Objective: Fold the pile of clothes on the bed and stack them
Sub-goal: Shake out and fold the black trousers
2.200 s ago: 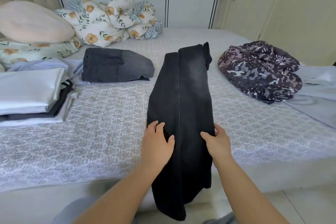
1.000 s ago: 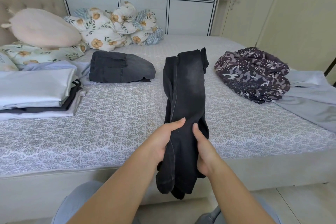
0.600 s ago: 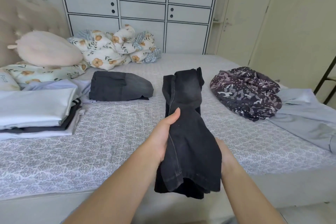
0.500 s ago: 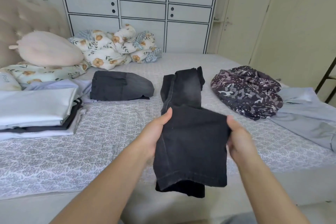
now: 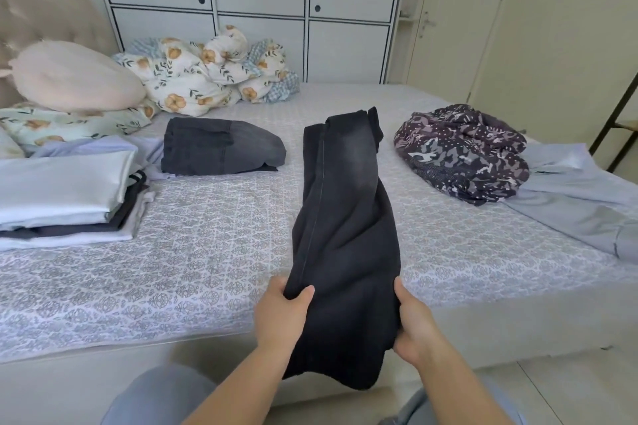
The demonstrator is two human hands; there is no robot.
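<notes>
Both hands hold the near end of the black jeans (image 5: 341,217): the left hand (image 5: 281,316) pinches the left edge between thumb and fingers, and the right hand (image 5: 414,328) curls round the right edge, though its fingertips seem tucked under the cloth. Most of the jeans lie lengthwise on the bed (image 5: 207,245), the near end hanging over its edge. A folded grey garment (image 5: 221,150) sits beside them on the left, a folded stack (image 5: 65,197) farther left, and a patterned heap (image 5: 462,152) on the right.
</notes>
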